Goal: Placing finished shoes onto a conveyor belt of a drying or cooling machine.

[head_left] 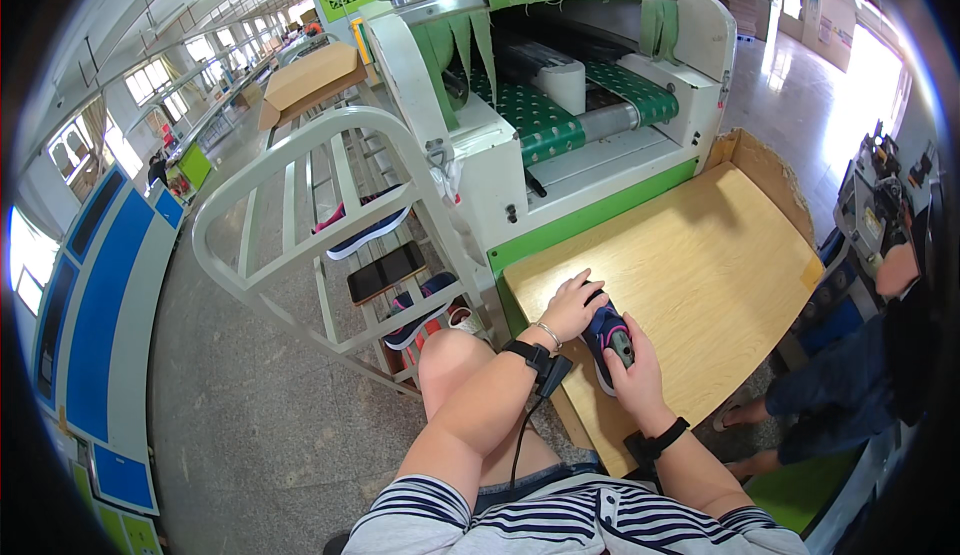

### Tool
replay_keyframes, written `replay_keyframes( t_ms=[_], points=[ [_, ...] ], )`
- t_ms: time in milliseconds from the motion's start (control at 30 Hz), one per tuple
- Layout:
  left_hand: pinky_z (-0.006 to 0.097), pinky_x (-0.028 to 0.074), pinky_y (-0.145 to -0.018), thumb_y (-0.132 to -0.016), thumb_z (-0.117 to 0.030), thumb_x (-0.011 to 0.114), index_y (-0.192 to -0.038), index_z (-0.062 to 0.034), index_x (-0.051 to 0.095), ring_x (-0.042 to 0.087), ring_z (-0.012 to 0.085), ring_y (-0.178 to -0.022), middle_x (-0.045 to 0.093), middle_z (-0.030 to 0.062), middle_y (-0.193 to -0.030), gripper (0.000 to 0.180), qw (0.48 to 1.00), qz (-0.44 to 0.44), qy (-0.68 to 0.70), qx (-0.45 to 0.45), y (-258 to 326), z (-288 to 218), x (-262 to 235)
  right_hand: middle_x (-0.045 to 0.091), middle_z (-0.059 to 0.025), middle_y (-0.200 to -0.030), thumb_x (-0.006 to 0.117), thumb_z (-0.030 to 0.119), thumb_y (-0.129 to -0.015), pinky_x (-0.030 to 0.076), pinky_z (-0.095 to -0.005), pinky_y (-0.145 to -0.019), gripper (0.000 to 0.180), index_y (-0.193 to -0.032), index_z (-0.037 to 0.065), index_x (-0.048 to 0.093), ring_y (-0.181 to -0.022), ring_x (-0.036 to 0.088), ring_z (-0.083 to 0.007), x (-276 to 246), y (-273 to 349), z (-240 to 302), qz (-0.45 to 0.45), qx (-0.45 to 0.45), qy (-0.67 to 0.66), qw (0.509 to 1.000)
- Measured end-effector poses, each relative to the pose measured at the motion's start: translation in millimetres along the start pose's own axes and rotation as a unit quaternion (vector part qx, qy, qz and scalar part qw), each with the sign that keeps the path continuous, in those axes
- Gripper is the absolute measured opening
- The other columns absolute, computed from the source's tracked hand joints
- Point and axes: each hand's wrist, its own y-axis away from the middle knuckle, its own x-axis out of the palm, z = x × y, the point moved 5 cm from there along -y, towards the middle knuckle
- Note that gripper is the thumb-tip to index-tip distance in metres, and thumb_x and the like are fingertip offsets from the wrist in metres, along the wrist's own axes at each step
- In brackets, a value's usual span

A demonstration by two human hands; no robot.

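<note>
A navy sports shoe [598,327] with pink trim and a pale sole lies on the near left part of the wooden table [715,255]. A grey-green form, which looks like a shoe last [622,348], fills its opening. My left hand [572,307] is closed over the toe end, fingers bent across the upper. At the heel end, my right hand [637,375] grips the shoe's side, its thumb by the last. My palms hide parts of the shoe. Both of my wrists carry black straps, and a cable hangs from the left one.
Beyond the table stands a white machine [480,170] with a green dotted conveyor belt [548,125]. A metal rack [260,280] on the left holds navy shoes [372,223] and a dark phone [386,272]. Another person's hand [897,270] is at the right, beside some equipment.
</note>
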Motion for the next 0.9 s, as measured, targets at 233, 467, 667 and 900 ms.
replay_keyframes(
  t_ms=[233, 467, 667, 900],
  points=[
    [0.045, 0.03, -0.117, -0.101, -0.042, 0.052, -0.136, -0.0111, 0.06, 0.038, 0.0428, -0.14, 0.04, 0.0246, -0.153, 0.047, 1.0, -0.003, 0.014, 0.003, 1.9, -3.5, -2.3, 0.055, -0.0265, -0.133, 0.065, 0.015, -0.09, 0.042, -0.0418, -0.106, 0.061, -0.144, -0.003, 0.043, -0.123, 0.054, -0.0386, 0.9, 0.1, -1.8, -0.003, -0.004, -0.004, 1.0],
    [0.045, 0.03, -0.117, -0.102, -0.042, 0.051, -0.136, -0.0107, 0.06, 0.038, 0.0431, -0.14, 0.039, 0.0244, -0.153, 0.047, 1.0, -0.001, 0.013, 0.003, 1.9, -3.9, -2.6, 0.057, -0.0258, -0.13, 0.067, 0.017, -0.09, 0.044, -0.0443, -0.102, 0.061, -0.143, -0.001, 0.045, -0.119, 0.055, -0.0404, 0.2, -0.2, -1.3, -0.015, -0.023, 0.012, 1.0],
    [0.046, 0.032, -0.116, -0.101, -0.043, 0.051, -0.136, -0.0117, 0.059, 0.038, 0.0424, -0.14, 0.039, 0.0222, -0.154, 0.048, 1.0, -0.002, 0.005, 0.006, 1.3, -2.6, -2.0, 0.056, -0.0254, -0.131, 0.066, 0.017, -0.09, 0.044, -0.0444, -0.102, 0.061, -0.143, -0.001, 0.044, -0.119, 0.055, -0.0405, 0.6, 0.0, -1.7, -0.016, -0.022, 0.008, 1.0],
    [0.045, 0.03, -0.117, -0.102, -0.043, 0.05, -0.136, -0.01, 0.06, 0.038, 0.0428, -0.14, 0.039, 0.0246, -0.154, 0.048, 1.0, -0.003, 0.007, 0.009, 1.8, -3.1, -2.0, 0.056, -0.0251, -0.131, 0.067, 0.017, -0.09, 0.044, -0.0439, -0.103, 0.061, -0.144, -0.001, 0.044, -0.12, 0.055, -0.0399, 1.0, 0.8, -3.2, -0.012, -0.015, 0.006, 1.0]
  ],
)
